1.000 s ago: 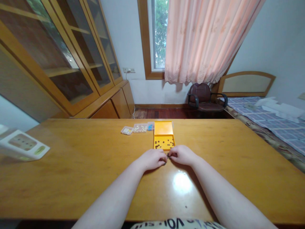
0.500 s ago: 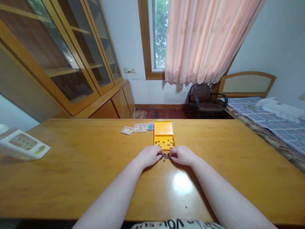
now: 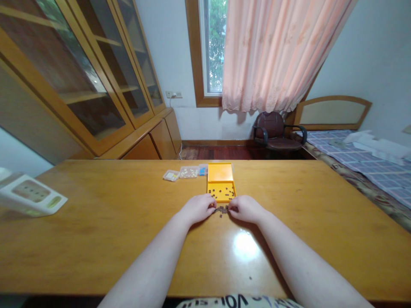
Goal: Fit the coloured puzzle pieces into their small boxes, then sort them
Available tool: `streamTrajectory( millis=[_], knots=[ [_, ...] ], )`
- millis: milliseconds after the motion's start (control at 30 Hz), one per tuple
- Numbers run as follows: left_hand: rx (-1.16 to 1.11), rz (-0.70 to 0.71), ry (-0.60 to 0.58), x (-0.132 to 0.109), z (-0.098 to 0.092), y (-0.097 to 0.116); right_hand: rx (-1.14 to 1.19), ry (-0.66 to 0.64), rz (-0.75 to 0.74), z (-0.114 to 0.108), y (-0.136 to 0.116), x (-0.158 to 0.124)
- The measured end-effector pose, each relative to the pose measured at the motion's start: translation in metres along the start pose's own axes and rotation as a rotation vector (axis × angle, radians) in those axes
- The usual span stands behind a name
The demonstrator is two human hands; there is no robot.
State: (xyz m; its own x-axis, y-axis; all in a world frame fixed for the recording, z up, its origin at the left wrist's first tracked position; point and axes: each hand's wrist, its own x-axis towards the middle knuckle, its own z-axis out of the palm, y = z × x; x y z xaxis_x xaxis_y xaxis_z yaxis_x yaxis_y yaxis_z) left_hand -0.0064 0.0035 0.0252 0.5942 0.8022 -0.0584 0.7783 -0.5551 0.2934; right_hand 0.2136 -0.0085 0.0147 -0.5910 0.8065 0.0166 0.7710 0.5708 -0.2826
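My left hand [image 3: 201,208] and my right hand [image 3: 245,208] rest on the table on either side of a cluster of small dark brown pieces [image 3: 221,209]. Both have their fingers pinched at the edges of this cluster. Whatever is between the fingertips is too small to make out. Just beyond the hands lies an open yellow case [image 3: 220,173], its lid tilted back. More small dark pieces are scattered in its near half. One loose piece [image 3: 221,216] sits slightly nearer to me than the cluster.
Clear plastic boxes stand left of the case, one with white pieces [image 3: 189,172], one with blue ones [image 3: 203,171]. A white container [image 3: 32,193] is at the table's left. A tiny dark piece [image 3: 250,278] lies near the front edge. Behind stands a chair [image 3: 272,132].
My left hand has shifted slightly left, away from the cluster, so more of its left side shows. The right hand has hardly moved.
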Motion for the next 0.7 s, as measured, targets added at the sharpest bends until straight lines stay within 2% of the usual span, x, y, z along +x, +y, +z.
streamTrajectory(
  millis=[200,567,633,700],
  knots=[
    [0.0,0.031,-0.025,0.0018,0.0041,0.0039,0.057,-0.023,0.049,-0.0032,0.0015,-0.0005],
    [0.0,0.032,-0.016,0.0031,0.0073,0.0048,0.022,-0.022,0.027,0.0029,0.0037,0.0011],
    [-0.01,0.028,0.038,0.004,0.0061,0.0035,0.046,-0.005,0.032,0.0014,0.0037,0.0008],
    [-0.016,-0.008,0.141,0.0052,0.0046,0.0011,0.075,0.024,0.06,-0.0009,0.0038,0.0004]
  ],
)
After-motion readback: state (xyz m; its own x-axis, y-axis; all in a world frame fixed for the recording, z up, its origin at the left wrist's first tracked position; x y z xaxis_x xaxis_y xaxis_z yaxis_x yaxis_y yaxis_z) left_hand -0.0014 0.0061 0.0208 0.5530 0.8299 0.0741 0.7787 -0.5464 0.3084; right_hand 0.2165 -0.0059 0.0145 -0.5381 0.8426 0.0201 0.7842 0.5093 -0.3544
